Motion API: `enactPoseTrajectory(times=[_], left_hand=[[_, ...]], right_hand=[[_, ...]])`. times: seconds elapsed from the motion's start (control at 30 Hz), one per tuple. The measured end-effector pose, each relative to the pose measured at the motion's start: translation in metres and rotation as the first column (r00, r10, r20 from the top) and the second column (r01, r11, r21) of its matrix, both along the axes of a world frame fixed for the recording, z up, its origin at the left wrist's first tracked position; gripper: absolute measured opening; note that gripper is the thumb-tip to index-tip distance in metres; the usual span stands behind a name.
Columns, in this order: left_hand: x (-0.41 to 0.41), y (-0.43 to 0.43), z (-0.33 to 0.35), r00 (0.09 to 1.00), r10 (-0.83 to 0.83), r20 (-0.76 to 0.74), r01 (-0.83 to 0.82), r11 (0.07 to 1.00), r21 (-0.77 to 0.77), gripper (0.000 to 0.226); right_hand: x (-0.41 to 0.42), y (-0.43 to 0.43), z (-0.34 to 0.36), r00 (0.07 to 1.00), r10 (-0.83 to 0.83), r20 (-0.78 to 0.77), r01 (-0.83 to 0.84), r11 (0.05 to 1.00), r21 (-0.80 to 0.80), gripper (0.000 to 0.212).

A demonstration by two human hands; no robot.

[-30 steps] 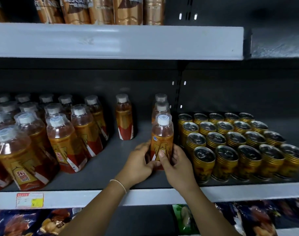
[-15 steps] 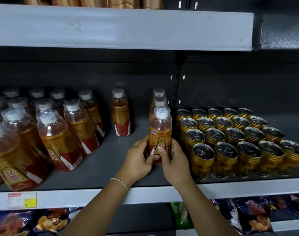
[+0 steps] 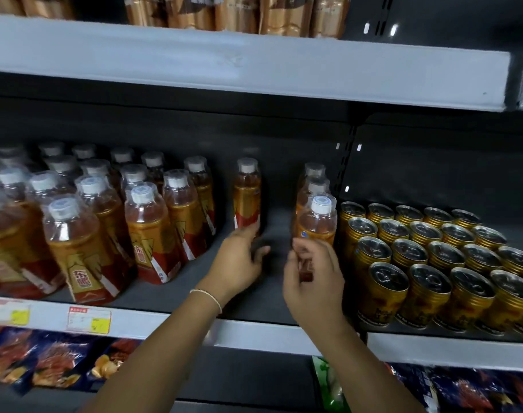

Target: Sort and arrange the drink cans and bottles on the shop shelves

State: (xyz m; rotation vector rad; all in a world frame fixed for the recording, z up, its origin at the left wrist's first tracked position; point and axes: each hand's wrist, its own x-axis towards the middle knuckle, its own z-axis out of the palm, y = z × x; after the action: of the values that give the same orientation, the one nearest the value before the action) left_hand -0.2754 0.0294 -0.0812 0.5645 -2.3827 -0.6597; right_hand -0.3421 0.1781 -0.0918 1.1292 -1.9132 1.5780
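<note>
The left hand [image 3: 239, 260] has come off the front bottle [image 3: 316, 225], which both hands clasped a moment ago. Its grip is now released, fingers spread, and it reaches toward the lone bottle [image 3: 246, 198] standing apart in the middle of the shelf [image 3: 263, 296]. The fingertips sit at that bottle's base; blur hides whether they touch it.

The right hand [image 3: 312, 281] remains at the front bottle, fingers curled loosely in front of its lower label. Whether that grip actually presses the bottle or has just let go cannot be told. The bottle stands upright on the shelf, heading a short file of two more bottles behind it, and just left of the gold cans [image 3: 433, 257], which sit in tidy rows to the right of the grip.

Judging from this, the front bottle looks placed, and the lone bottle seems the next one to move, probably into the gap between the short file and the packed bottles [image 3: 105, 222] further left of the grip. A quick grab low on the base could tip it.
</note>
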Motion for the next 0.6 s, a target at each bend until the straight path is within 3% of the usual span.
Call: enactPoseTrajectory(times=[0.13, 0.27, 0.37, 0.5, 0.6], left_hand=[[0.031, -0.024, 0.006, 0.997, 0.080, -0.005, -0.079, 0.995, 0.055, 0.047], [0.051, -0.032, -0.001, 0.992, 0.102, 0.073, -0.110, 0.986, 0.122, 0.056], [0.061, -0.036, -0.005, 0.995, 0.077, 0.069, -0.085, 0.987, 0.134, 0.055], [0.065, -0.039, -0.006, 0.994, 0.064, 0.086, -0.075, 0.988, 0.138, 0.056], [0.063, -0.041, -0.003, 0.995, 0.054, 0.086, -0.066, 0.987, 0.144, 0.047]], right_hand=[[0.009, -0.059, 0.023, 0.992, 0.092, 0.085, -0.100, 0.990, 0.104, 0.039], [-0.007, -0.123, 0.033, 0.947, -0.038, 0.319, -0.073, 0.942, 0.328, 0.057], [-0.023, -0.160, 0.037, 0.897, -0.149, 0.416, -0.032, 0.917, 0.398, 0.065], [-0.043, -0.189, 0.037, 0.889, -0.220, 0.402, 0.026, 0.901, 0.433, 0.079], [-0.054, -0.193, 0.033, 0.890, -0.260, 0.374, 0.050, 0.872, 0.487, 0.072]])
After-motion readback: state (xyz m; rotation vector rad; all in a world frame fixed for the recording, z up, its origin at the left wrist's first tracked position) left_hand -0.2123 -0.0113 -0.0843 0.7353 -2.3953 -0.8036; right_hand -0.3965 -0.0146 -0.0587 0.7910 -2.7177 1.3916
